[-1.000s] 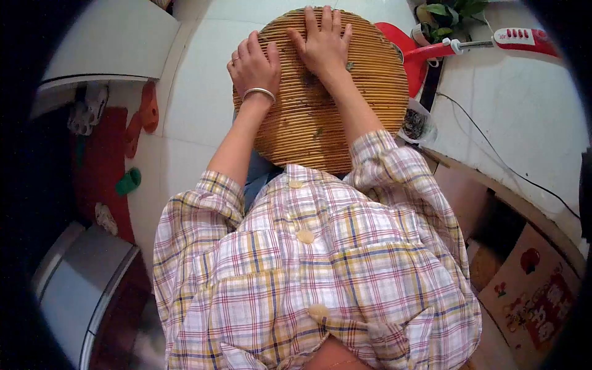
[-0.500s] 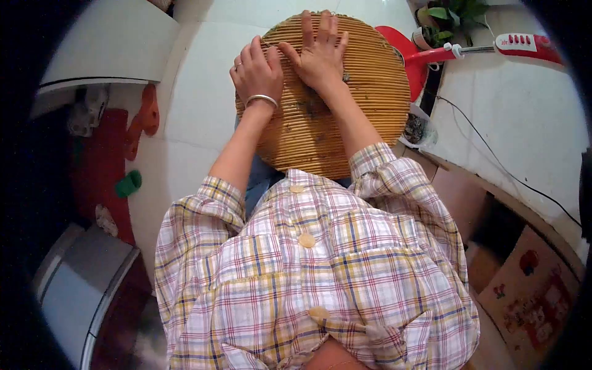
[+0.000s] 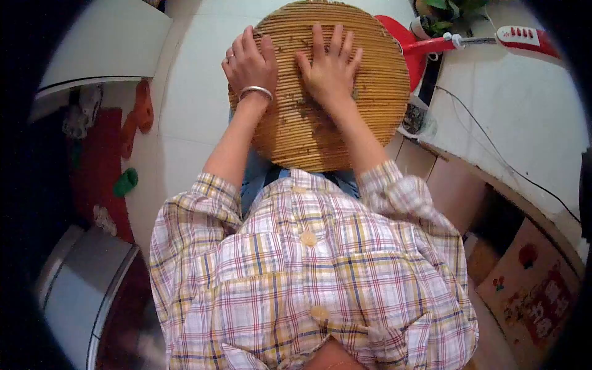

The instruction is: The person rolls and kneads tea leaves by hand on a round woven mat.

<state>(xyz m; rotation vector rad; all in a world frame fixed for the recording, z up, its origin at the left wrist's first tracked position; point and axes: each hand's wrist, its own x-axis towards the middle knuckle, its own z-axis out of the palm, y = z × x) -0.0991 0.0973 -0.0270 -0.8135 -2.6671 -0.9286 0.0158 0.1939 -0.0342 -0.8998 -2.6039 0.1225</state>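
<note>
One round ribbed board [image 3: 302, 132] bore two hands: left hand [image 3: 253, 68] at ten o'clock, extended, fingers narrow; right hand [image 3: 330, 75] toward twelve, fingers spread wide.

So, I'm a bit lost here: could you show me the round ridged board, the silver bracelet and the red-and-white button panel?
Round ridged board [image 3: 308, 134]: head view, bare lower middle.
Silver bracelet [image 3: 256, 89]: head view, top of the band.
Red-and-white button panel [image 3: 520, 39]: head view, white face.
</note>
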